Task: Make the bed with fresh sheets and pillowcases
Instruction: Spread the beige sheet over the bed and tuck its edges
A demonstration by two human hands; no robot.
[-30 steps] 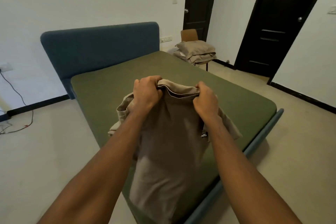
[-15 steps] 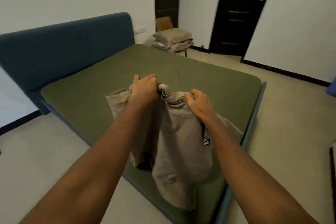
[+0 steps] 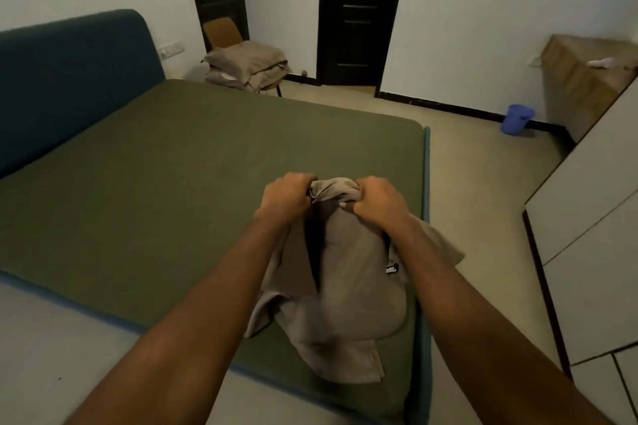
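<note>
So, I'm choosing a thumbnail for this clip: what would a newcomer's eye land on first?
The left hand and right hand, centre frame, both grip the top of a bunched beige sheet that hangs over the near right corner of the green mattress. Behind, a blue headboard stands at the left, and folded beige bedding is piled on a chair in the far corner.

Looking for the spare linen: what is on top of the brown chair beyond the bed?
A pile of folded beige bedding lies on the brown chair, hiding its seat; only the backrest and a leg show.
</note>
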